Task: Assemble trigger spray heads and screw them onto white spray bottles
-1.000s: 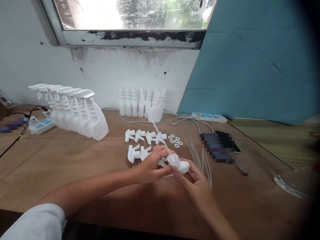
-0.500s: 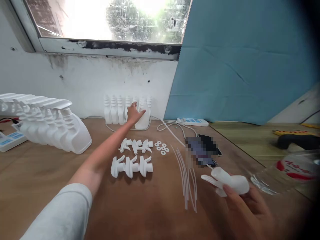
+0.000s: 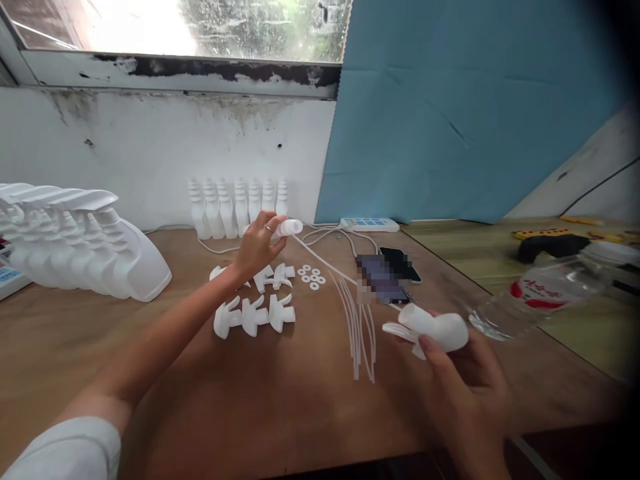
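My left hand (image 3: 261,245) is closed around a white spray bottle (image 3: 291,228), lifted over the table and tipped so its ringed neck points right. Most of the bottle's body is hidden behind the fingers. At lower right, my right hand (image 3: 463,377) grips a white trigger spray head (image 3: 435,328), its lever pointing left. Several more trigger heads (image 3: 255,315) lie in two rows below my left hand; my forearm partly covers the upper row. Beside them are several small white washers (image 3: 311,277) and a bundle of thin white tubes (image 3: 356,333).
White bottles (image 3: 227,213) stand in a row along the wall. A group of larger white bottles (image 3: 145,263) is at the left. Two phones (image 3: 403,265), a power strip (image 3: 370,225) with cables, and a clear water bottle (image 3: 530,293) sit on the right.
My left hand has drawn a bottle away from the row by the wall, bringing it nearer and tilting it. My right hand still holds the trigger head. The view has shifted slightly.
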### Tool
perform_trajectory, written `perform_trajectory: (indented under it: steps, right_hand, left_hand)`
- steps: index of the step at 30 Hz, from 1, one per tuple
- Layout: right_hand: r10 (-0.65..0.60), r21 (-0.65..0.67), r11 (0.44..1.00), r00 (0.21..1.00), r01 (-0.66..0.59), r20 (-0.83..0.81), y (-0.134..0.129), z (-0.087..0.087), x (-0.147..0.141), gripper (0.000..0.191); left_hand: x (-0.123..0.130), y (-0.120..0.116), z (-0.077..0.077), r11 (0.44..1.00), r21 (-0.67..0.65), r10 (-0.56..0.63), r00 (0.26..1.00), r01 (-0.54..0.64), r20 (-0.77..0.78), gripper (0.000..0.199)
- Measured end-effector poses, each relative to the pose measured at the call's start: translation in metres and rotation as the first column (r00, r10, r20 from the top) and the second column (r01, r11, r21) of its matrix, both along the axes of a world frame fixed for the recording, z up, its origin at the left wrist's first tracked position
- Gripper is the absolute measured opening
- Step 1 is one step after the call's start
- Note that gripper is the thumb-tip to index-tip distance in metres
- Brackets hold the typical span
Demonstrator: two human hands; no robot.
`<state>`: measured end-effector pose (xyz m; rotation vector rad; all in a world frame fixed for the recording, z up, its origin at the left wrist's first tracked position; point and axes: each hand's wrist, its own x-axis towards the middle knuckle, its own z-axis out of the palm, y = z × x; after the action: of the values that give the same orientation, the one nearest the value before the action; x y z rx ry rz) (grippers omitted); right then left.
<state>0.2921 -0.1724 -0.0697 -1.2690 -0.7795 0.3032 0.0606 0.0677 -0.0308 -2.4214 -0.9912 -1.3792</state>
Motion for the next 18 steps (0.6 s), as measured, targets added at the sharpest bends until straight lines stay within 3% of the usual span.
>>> perform_trajectory:
  steps: [4, 12, 18]
  right_hand:
    - [-0.002, 0.018, 1.0, 1.0, 0.002, 0.006, -0.004, -0.001, 0.0, 0.039]
    - [0.013, 0.048, 0.999, 1.0, -0.013, -0.004, -0.003, 0.001, -0.002, 0.038]
    - [0.03, -0.02, 0.999, 0.999, -0.029, 0.036, -0.003, 0.002, -0.002, 0.041]
  left_hand:
    - [-0.02, -0.014, 0.004, 0.996, 0.079, 0.052, 0.998, -0.049, -0.035, 0.03]
    - [-0.045, -0.018, 0.001, 0.973, 0.163, 0.174, 0.982, -0.161, -0.072, 0.031]
    - [-0.05, -0.039, 0.002, 0.957, 0.268, 0.157, 0.974, -0.109, -0.166, 0.031]
